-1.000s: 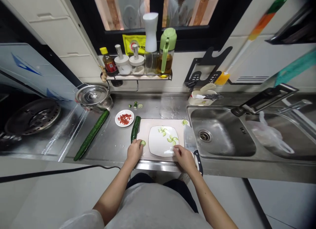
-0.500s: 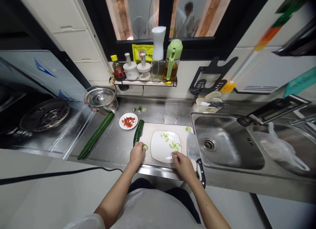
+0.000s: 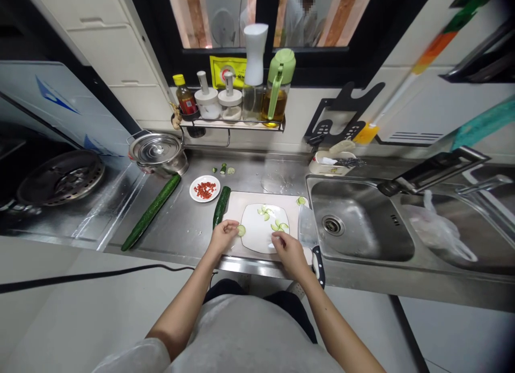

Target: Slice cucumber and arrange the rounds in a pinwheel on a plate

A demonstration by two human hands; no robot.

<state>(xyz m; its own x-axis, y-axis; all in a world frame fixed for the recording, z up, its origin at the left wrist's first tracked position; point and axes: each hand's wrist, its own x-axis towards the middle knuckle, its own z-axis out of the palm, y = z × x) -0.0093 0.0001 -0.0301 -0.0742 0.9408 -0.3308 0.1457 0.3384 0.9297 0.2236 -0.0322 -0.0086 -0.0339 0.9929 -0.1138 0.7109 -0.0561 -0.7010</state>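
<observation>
A pale green cucumber slice (image 3: 241,231) is pinched in the fingertips of my left hand (image 3: 223,235), at the left rim of a white square plate (image 3: 256,240). Over the plate's lower right part is my right hand (image 3: 288,250), thumb and fingers closed together; anything between them is hidden. Thin cucumber pieces form two pinwheel shapes on the plate, one at the top (image 3: 264,212) and one at the right (image 3: 280,226). Under the plate lies a pale cutting board (image 3: 237,199). A cut cucumber (image 3: 221,204) rests along the board's left edge, just beyond my left hand.
A cleaver (image 3: 308,225) lies at the board's right side, its handle toward me. Farther left are a whole cucumber (image 3: 152,212), a small plate of chopped red pieces (image 3: 205,198) and a steel pot (image 3: 159,153). The sink (image 3: 362,217) is on the right; a condiment shelf (image 3: 233,124) hangs behind.
My left hand has risen from the board's left edge and moved right with the cucumber slice to the plate's rim. My right hand has shifted slightly left over the plate. The view tilted and returned.
</observation>
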